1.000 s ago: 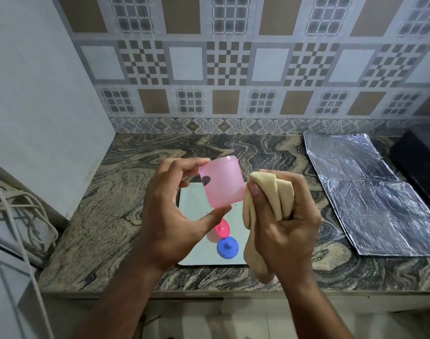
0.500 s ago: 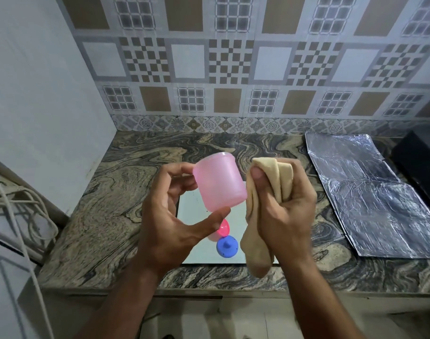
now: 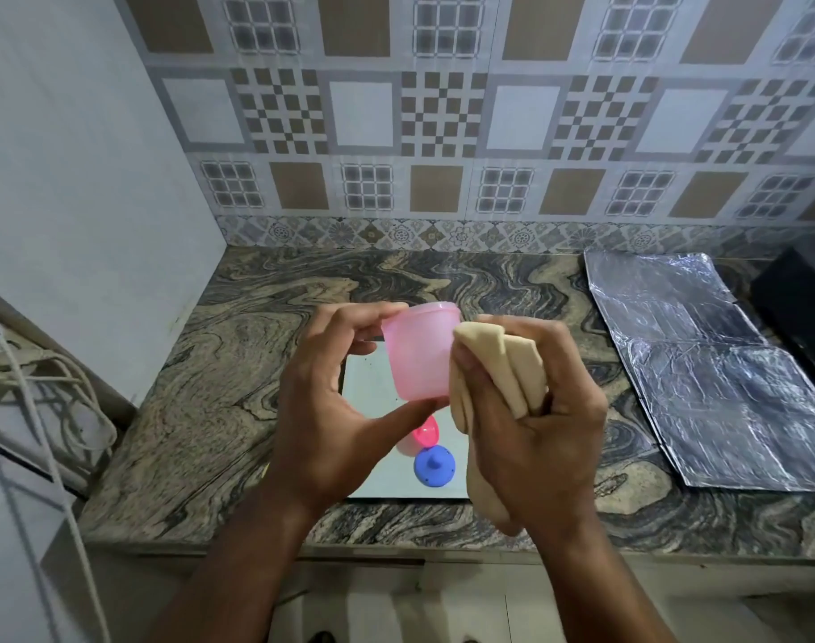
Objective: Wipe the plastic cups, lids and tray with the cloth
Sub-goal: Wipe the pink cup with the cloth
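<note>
Left hand (image 3: 331, 410) pinches the pink cup (image 3: 419, 352), fingertips on its rim, thumb under its base; right hand (image 3: 530, 424) is fisted around the beige cloth (image 3: 498, 368), pressed against the cup's side; below the thumb, 2 lids (image 3: 434, 465) lie on the tray (image 3: 373, 410)

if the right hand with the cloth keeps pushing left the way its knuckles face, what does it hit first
The pink cup held in the left hand. The cloth bunched in the right hand already sits against the cup's side, or nearly so; depth is unclear.
</note>
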Demonstrator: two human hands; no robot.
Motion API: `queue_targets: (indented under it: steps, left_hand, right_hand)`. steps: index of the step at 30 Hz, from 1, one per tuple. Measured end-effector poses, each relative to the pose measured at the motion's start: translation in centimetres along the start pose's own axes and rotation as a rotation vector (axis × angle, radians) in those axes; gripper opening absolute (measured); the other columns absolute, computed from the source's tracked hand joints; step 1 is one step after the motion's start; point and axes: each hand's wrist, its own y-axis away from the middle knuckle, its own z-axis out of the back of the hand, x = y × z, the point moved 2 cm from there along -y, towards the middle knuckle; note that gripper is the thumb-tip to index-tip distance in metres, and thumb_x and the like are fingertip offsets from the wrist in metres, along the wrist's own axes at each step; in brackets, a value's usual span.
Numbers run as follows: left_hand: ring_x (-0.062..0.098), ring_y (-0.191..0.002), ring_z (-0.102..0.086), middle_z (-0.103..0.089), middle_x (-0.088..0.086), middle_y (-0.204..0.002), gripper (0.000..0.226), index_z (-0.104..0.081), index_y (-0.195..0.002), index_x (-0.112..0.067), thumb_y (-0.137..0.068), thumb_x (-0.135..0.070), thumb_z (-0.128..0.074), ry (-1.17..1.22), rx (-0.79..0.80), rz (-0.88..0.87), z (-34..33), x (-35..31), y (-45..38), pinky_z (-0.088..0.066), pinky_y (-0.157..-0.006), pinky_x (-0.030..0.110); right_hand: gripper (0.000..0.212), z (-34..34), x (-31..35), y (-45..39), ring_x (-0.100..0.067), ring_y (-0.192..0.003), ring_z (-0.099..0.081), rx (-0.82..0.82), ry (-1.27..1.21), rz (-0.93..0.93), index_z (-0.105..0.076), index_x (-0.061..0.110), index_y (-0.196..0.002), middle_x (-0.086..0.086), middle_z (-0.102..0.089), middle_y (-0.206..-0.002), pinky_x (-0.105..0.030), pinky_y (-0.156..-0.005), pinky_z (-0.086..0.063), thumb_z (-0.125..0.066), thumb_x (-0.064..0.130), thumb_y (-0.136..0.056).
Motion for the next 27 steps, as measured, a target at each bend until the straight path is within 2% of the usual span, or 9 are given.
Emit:
queue_targets:
  steps: [3,6,9,12,14,17,21,24,27]
  left_hand:
    - [0.029,-0.115,-0.067,-0.065,0.005,-0.122,0.071,-0.061,-0.124,-0.025,-0.064,-0.027,-0.099,0.081,-0.01,-0.003,-0.2,-0.2,0.2,-0.056,-0.098,0.048]
    - [0.031,-0.119,-0.067,-0.068,0.008,-0.125,0.077,-0.056,-0.124,-0.023,-0.062,-0.021,-0.101,0.238,0.0,0.066,-0.3,-0.1,0.6,-0.055,-0.102,0.045]
    - [0.027,-0.118,-0.069,-0.07,-0.002,-0.124,0.077,-0.051,-0.12,-0.022,-0.06,-0.013,-0.099,0.371,0.007,0.159,-0.7,-0.2,0.8,-0.056,-0.1,0.046]
    - [0.032,-0.128,-0.065,-0.056,0.009,-0.139,0.086,-0.047,-0.134,-0.024,-0.065,0.0,-0.093,0.479,0.0,0.158,-1.0,-0.4,0.7,-0.056,-0.102,0.047]
    - [0.035,-0.133,-0.062,-0.053,0.01,-0.146,0.087,-0.046,-0.138,-0.022,-0.067,0.004,-0.089,0.524,0.042,0.147,-1.2,-0.5,0.8,-0.056,-0.104,0.05]
    - [0.037,-0.135,-0.059,-0.056,0.016,-0.147,0.083,-0.049,-0.138,-0.016,-0.069,0.002,-0.092,0.461,0.06,0.146,-0.9,0.0,0.8,-0.05,-0.109,0.062]
    - [0.03,-0.129,-0.062,-0.062,0.005,-0.137,0.076,-0.06,-0.131,-0.029,-0.066,-0.028,-0.099,0.186,-0.005,0.087,0.0,0.4,0.3,-0.054,-0.103,0.057]
    - [0.032,-0.123,-0.065,-0.065,0.004,-0.132,0.075,-0.061,-0.129,-0.031,-0.064,-0.026,-0.1,0.196,0.024,0.052,-0.1,0.1,0.2,-0.054,-0.103,0.054]
    - [0.031,-0.125,-0.066,-0.066,0.008,-0.134,0.077,-0.06,-0.129,-0.022,-0.063,-0.017,-0.099,0.296,0.047,0.056,-0.2,0.0,0.3,-0.054,-0.105,0.045]
  right_hand:
    - [0.013,-0.2,0.3,-1.0,-0.015,-0.081,-0.071,0.026,0.041,0.006,-0.073,0.012,-0.102,0.003,-0.073,-0.094,-0.03,-0.066,-0.055,-0.081,0.015,-0.092]
    - [0.013,-0.1,-0.3,-2.4,-0.014,-0.074,-0.069,0.026,-0.034,-0.081,-0.072,0.018,-0.097,0.01,-0.073,-0.087,-0.032,-0.063,-0.056,-0.081,0.01,-0.092]
    - [0.014,0.2,-0.5,-2.4,-0.004,-0.068,-0.061,-0.041,-0.185,-0.132,-0.066,0.02,-0.093,0.013,-0.068,-0.078,-0.02,-0.065,-0.051,-0.078,0.013,-0.092]
    - [0.011,0.1,0.4,-1.1,0.0,-0.07,-0.061,-0.063,-0.24,-0.076,-0.064,0.02,-0.094,0.017,-0.067,-0.08,-0.014,-0.068,-0.049,-0.074,0.017,-0.092]
    - [0.01,-0.2,0.8,-0.3,0.001,-0.076,-0.063,-0.048,-0.235,-0.057,-0.065,0.019,-0.097,0.017,-0.068,-0.087,-0.013,-0.073,-0.05,-0.073,0.017,-0.091]
    - [0.012,-0.4,0.7,-0.1,0.003,-0.078,-0.064,-0.04,-0.204,-0.067,-0.066,0.014,-0.097,0.015,-0.068,-0.088,-0.012,-0.074,-0.05,-0.075,0.009,-0.089]
    - [0.012,0.2,0.8,-0.5,0.001,-0.073,-0.063,-0.03,-0.098,-0.031,-0.066,0.018,-0.097,0.015,-0.068,-0.084,-0.013,-0.069,-0.049,-0.076,0.016,-0.091]
    - [0.012,0.2,1.4,-1.2,-0.007,-0.074,-0.067,0.021,-0.02,0.011,-0.069,0.016,-0.099,0.014,-0.071,-0.088,-0.021,-0.065,-0.051,-0.078,0.019,-0.092]
    - [0.016,0.0,1.0,-2.4,-0.01,-0.077,-0.069,0.058,-0.033,-0.013,-0.07,0.022,-0.099,0.015,-0.072,-0.089,-0.024,-0.067,-0.053,-0.079,0.01,-0.093]
